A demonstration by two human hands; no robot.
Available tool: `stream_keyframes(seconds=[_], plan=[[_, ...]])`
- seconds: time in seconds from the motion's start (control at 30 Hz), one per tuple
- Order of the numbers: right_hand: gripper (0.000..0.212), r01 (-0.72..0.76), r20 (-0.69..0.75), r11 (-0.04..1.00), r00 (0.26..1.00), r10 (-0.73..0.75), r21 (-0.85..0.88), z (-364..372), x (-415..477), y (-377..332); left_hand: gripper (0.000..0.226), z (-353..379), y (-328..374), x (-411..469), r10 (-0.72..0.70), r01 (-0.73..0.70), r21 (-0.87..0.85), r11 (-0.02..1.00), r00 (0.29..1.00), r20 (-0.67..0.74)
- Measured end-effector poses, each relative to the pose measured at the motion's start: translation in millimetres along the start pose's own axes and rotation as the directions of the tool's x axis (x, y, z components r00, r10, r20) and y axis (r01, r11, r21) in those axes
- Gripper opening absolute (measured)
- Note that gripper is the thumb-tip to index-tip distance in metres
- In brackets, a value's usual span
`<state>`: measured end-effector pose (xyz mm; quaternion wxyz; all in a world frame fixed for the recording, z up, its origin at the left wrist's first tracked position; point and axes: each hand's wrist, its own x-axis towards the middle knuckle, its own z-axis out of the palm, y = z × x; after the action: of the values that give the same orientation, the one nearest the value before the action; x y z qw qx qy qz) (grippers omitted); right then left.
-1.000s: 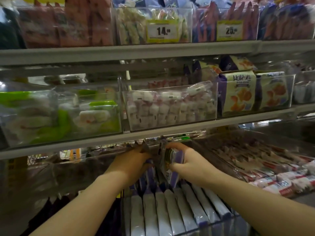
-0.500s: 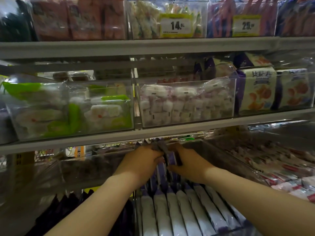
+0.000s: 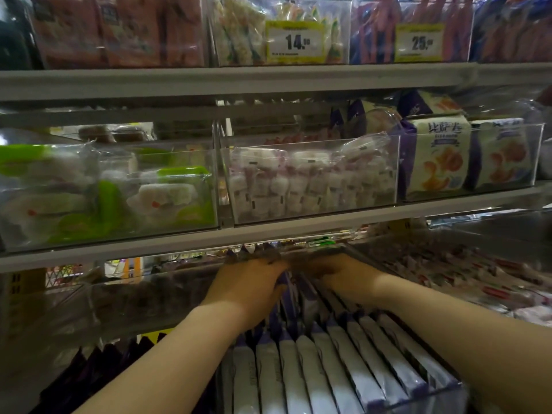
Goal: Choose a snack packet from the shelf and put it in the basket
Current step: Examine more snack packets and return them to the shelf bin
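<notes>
Left hand [image 3: 248, 283] and right hand [image 3: 346, 274] have sunk deeper among snack packets [image 3: 301, 372]; we cannot tell the fingers' [image 3: 276, 265] grip, and blind pulling may spill packets beside them.

Left hand [image 3: 248, 283] and right hand [image 3: 343, 274] bury fingertips among blurred snack packets [image 3: 298, 363]
</notes>
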<state>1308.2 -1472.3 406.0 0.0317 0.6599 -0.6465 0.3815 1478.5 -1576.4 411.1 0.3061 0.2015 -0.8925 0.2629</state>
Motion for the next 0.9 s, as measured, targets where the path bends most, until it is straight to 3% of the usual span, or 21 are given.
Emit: stream_keyframes(seconds=[0.07,0.13,0.27,0.5,0.63,0.73,0.9], plan=[[0.032,-0.031,-0.014,0.961,1.000,0.028,-0.276,-9.5,0.1,6.9,0.032,0.4,-0.5,-1.2,-0.025,0.022,-0.064,0.998,0.999,-0.041],[0.025,-0.085,0.075,0.891,0.988,0.132,-0.445,-8.4,-2.2,9.7,0.030,0.4,0.6,-2.5,-0.037,0.030,-0.100,0.995,0.998,-0.060],[0.035,-0.119,0.189,0.882,0.956,0.226,-0.456,1.0,-5.2,5.2,0.028,-1.3,1.6,-3.0,-0.066,0.060,-0.130,0.990,0.997,-0.040],[0.045,-0.177,0.223,0.776,0.898,0.380,-0.606,5.4,12.2,-10.6,0.029,-1.1,1.3,-4.7,-0.082,0.077,-0.140,0.987,0.996,-0.032],[0.047,-0.160,0.196,0.714,0.900,0.389,-0.682,16.1,13.0,-15.8,0.032,-0.2,1.7,-4.4,-0.086,0.080,-0.132,0.988,0.996,-0.034],[0.050,-0.169,0.180,0.725,0.908,0.378,-0.668,17.1,8.7,-8.6,0.031,0.5,0.4,-4.1,-0.079,0.072,-0.143,0.987,0.996,-0.042],[0.051,-0.274,0.026,0.867,0.950,0.312,-0.416,16.1,-0.7,5.4,0.031,3.8,-0.4,-3.7,-0.073,0.063,-0.149,0.987,0.995,-0.065]])
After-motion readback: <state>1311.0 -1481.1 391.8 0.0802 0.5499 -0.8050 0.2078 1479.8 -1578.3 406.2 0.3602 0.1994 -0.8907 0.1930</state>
